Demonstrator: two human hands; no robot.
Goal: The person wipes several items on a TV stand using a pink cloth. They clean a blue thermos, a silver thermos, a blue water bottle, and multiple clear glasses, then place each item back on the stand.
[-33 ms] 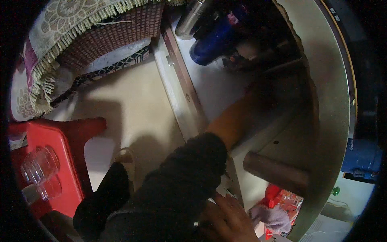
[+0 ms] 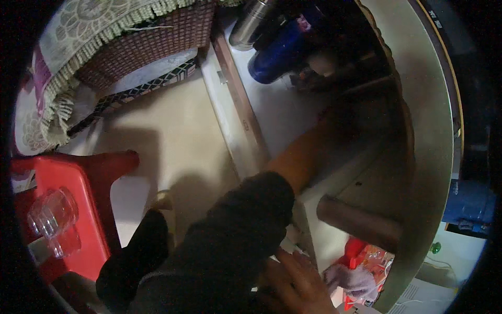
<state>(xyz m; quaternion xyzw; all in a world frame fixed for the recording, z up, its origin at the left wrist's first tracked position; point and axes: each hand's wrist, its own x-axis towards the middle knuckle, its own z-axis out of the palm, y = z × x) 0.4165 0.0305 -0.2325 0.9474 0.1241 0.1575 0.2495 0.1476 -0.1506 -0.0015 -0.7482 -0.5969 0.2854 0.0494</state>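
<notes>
Reaching into a dark cabinet (image 2: 334, 157), the left arm stretches toward a blue bottle (image 2: 277, 60) lying beside a steel flask (image 2: 251, 23); the left hand is lost in shadow, so I cannot tell how its fingers stand. Below the cabinet, the right hand (image 2: 295, 285) rests flat, fingers released, on its white edge (image 2: 306, 235). Left of the cabinet stands a red stool (image 2: 78, 183).

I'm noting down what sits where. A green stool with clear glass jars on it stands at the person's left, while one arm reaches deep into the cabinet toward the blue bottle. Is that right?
Not quite: the stool is red, not green, as the head view shows. The rest holds: clear glass jars sit on it at the person's left, and one arm reaches deep into the cabinet toward the blue bottle.
</notes>
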